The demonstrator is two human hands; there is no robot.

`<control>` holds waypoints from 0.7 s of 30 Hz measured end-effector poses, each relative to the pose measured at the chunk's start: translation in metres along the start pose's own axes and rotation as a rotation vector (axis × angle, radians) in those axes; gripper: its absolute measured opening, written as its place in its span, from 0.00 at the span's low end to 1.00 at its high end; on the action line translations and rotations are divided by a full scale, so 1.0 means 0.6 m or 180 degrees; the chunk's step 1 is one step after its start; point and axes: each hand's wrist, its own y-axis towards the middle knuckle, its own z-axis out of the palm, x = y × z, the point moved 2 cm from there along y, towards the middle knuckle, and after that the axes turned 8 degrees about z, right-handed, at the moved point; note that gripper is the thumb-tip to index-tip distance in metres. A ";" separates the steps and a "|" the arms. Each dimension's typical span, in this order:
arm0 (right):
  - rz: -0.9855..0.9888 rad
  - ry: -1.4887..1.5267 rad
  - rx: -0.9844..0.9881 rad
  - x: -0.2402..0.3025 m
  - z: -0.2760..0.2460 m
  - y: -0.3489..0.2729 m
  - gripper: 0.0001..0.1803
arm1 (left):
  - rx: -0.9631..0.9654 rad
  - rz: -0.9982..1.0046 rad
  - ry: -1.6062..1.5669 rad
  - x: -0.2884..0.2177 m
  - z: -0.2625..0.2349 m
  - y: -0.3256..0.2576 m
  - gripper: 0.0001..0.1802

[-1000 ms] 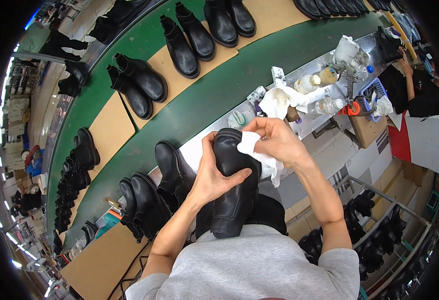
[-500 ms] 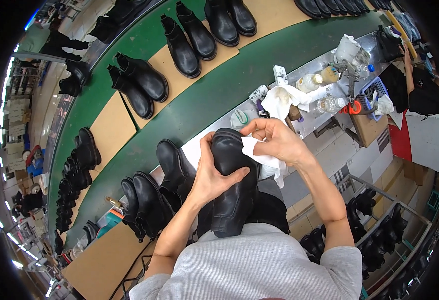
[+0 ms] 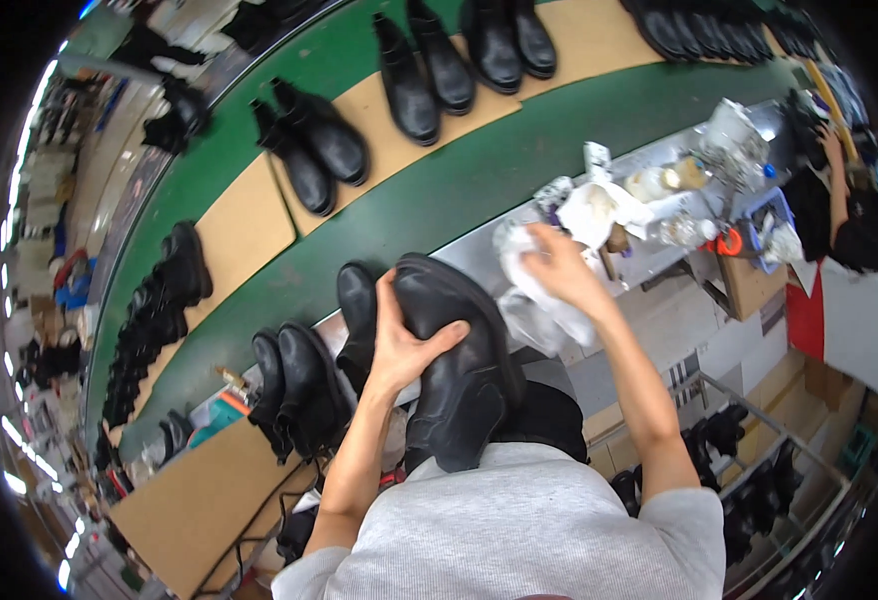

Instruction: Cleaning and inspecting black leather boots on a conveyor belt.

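A black ankle boot (image 3: 464,375) is tilted in front of my body, its toe pointing away from me and its sole edge along the right. My left hand (image 3: 404,350) is wrapped round its left side, with the thumb across the upper. To the right of the boot, and apart from it, my right hand (image 3: 567,275) holds a white cloth (image 3: 539,300) that hangs down below the fingers. The hand is slightly blurred, over the edge of the metal bench (image 3: 471,245). Another black boot (image 3: 357,300) stands just left of the one I hold.
Beyond the bench, a green conveyor belt (image 3: 399,205) carries pairs of black boots (image 3: 314,150) on brown card (image 3: 244,215). Bottles (image 3: 687,231), crumpled white cloth (image 3: 599,212) and a blue basket (image 3: 774,210) sit at the right. A co-worker's arm (image 3: 837,185) shows far right.
My right hand with the cloth has moved off the boot's toe, up and to the right. The boot has turned in my left hand, showing more of its sole edge. The whole view has shifted.
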 end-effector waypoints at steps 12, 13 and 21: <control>0.0053 -0.2545 -0.1394 -0.178 -0.114 0.138 0.13 | -0.0249 0.0151 -0.0210 0.014 -0.033 -0.020 0.55; 0.0021 -0.2117 -0.1530 -0.136 -0.111 0.119 0.13 | -0.0364 0.0134 -0.0171 0.011 -0.045 -0.019 0.55; 0.0181 0.3702 -0.1186 -0.203 -0.121 -0.025 0.06 | -0.0285 0.0099 -0.0182 0.004 -0.020 -0.004 0.53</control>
